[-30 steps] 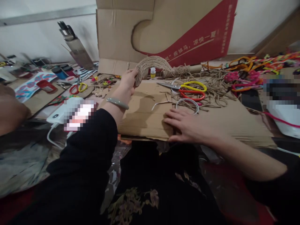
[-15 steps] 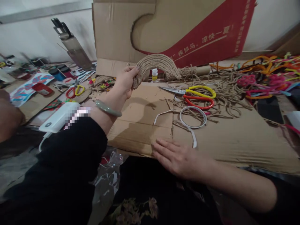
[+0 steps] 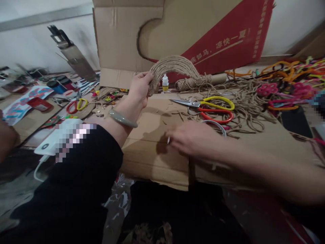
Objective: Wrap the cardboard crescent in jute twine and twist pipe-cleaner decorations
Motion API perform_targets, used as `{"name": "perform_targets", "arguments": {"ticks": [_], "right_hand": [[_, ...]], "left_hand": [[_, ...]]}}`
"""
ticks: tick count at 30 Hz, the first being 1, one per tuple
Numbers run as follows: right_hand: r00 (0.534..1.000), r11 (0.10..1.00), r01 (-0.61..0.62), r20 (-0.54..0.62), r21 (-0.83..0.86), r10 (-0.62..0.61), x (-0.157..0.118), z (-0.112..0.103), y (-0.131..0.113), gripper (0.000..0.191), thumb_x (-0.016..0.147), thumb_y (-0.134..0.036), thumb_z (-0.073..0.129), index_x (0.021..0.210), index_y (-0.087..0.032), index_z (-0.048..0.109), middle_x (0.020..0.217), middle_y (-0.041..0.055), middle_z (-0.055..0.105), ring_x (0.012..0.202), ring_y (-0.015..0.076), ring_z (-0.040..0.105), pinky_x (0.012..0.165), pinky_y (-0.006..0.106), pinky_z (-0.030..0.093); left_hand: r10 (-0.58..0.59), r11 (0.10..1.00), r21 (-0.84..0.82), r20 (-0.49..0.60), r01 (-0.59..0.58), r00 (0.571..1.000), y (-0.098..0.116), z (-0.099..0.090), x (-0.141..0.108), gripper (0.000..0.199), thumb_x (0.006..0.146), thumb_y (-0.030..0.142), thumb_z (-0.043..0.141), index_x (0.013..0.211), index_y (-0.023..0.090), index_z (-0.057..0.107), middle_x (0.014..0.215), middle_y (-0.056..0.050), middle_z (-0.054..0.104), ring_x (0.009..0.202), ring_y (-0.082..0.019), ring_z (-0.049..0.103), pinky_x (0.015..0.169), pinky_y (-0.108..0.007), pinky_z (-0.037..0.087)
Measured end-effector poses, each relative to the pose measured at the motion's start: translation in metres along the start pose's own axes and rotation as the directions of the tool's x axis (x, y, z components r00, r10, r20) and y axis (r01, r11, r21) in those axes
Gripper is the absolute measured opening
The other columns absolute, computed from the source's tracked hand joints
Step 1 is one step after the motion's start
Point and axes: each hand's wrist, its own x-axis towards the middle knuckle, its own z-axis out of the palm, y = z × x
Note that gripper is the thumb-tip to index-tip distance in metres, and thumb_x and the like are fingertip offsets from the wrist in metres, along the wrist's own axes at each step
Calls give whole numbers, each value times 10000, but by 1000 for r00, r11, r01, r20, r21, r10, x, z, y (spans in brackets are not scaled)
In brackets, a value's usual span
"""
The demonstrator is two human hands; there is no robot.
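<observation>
Head camera: the left hand (image 3: 139, 86) pinches the left end of a ridged twine arch (image 3: 176, 62), raised near the cardboard (image 3: 152, 159)'s far edge. The blurred right hand (image 3: 190, 139) is over the flat brown sheet; a white sliver (image 3: 168, 139) shows at its fingertips, whether gripped I cannot tell. Steel scissors (image 3: 217, 105) with smooth yellow-and-red loops lie partly over tangled twine (image 3: 251, 98) toward that far edge; the near left corner is bare.
</observation>
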Motion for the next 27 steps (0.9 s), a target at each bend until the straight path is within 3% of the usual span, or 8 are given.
{"name": "perform_targets", "arguments": {"ticks": [2,4,5,8,11,17,22,27], "right_hand": [[992,988,-116,38,-105,121,34,-1,36,313,867,-319,503,1043,-112,658,1084,159,660,1056,274,587,887,399,456],[947,945,-306,64,-116,315,66,5,67,378,884,-359,469,1140,-125,619,1180,160,626,1119,275,555,914,392,438],[937,936,-336,66,-103,344,81,10,79,413,896,-407,441,1155,-133,610,1225,154,605,1155,268,533,932,381,427],[896,899,-424,98,-106,434,113,23,102,493,883,-485,420,1202,-143,574,1276,166,570,1153,310,531,914,443,429],[862,871,-484,124,-88,492,128,29,109,541,885,-516,390,1244,-140,540,1262,176,576,1138,318,538,906,453,427],[897,901,-431,83,-47,433,130,33,104,444,907,-411,393,1225,-146,555,1267,156,576,1142,275,536,927,391,420],[933,933,-356,40,-49,358,113,30,87,404,893,-359,419,1190,-126,562,1213,161,611,1121,256,554,931,355,418],[901,901,-433,-21,-21,433,73,10,83,455,862,-341,486,1268,-143,538,1216,151,618,1094,291,579,911,410,436]], "left_hand": [[57,998,11,-18,-57,998,8,-5,0,167,849,223,553,683,228,538,573,3,606,854,-182,642,614,-244,504],[84,996,24,-27,-84,996,16,-10,-1,156,850,244,558,697,224,533,592,3,614,918,-199,635,655,-266,509],[86,996,31,-31,-85,996,18,-13,-2,147,851,248,557,708,218,535,603,3,617,944,-207,633,676,-277,509],[82,996,43,-29,-81,996,23,-21,-3,177,864,234,536,689,215,528,641,-8,634,970,-217,631,689,-295,501],[76,996,40,-39,-74,996,25,-28,-4,224,877,219,517,653,219,514,661,-19,644,918,-214,639,634,-297,478],[48,999,6,-48,-48,998,21,-27,0,217,895,215,496,680,203,524,627,-15,625,806,-171,639,510,-232,416],[0,998,-56,-27,-1,1000,3,-14,3,189,888,176,491,700,169,514,571,2,554,779,-168,642,602,-244,476],[-50,993,-109,16,52,999,-26,-3,1,96,835,204,558,753,155,562,619,-4,600,621,-130,612,591,-243,469]]}}
